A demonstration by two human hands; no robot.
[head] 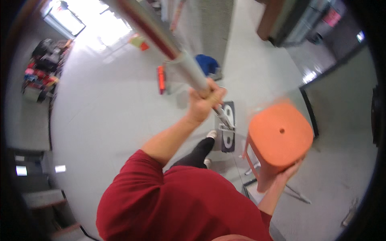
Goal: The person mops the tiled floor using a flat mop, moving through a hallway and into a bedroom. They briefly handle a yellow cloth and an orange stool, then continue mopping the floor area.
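My left hand (203, 101) is wrapped around the pole (191, 73) of a flat mop. The pole's white and red upper part rises toward the upper left. Its lower end meets a long grey and white mop head (228, 140) on the floor, close to my shoe (212, 134). On the right, my right hand (291, 172) grips the side of an orange plastic stool (279, 144) just below the seat. The square, rounded seat has a small hole in its middle. Some fingers of this hand are hidden behind the stool.
An orange-red object (161, 79) lies on the grey floor (105, 114), with a blue item (207, 64) beyond it. Mixed goods are heaped (45, 66) along the left side. A thin-legged stand (297, 194) is partly visible below the stool. A wall (343, 120) bounds the right.
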